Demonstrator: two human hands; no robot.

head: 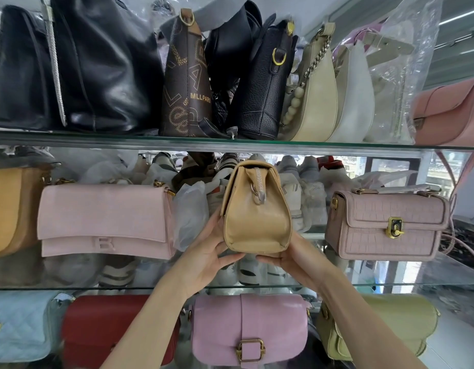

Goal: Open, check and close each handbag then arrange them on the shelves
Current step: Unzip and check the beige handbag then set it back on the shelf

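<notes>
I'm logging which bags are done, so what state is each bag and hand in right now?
Tan bag: closed, end-on, held at the middle shelf.
Left hand: grip on the tan bag's left side and bottom.
Right hand: grip under its base.
Pale pink bag: flap closed, shelved.
Mauve bag: clasp shut, shelved.
Pink buckle bag: strap buckled, lower shelf.

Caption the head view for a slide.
Both hands, left and right, hold a tan handbag end-on before the middle glass shelf.
</notes>
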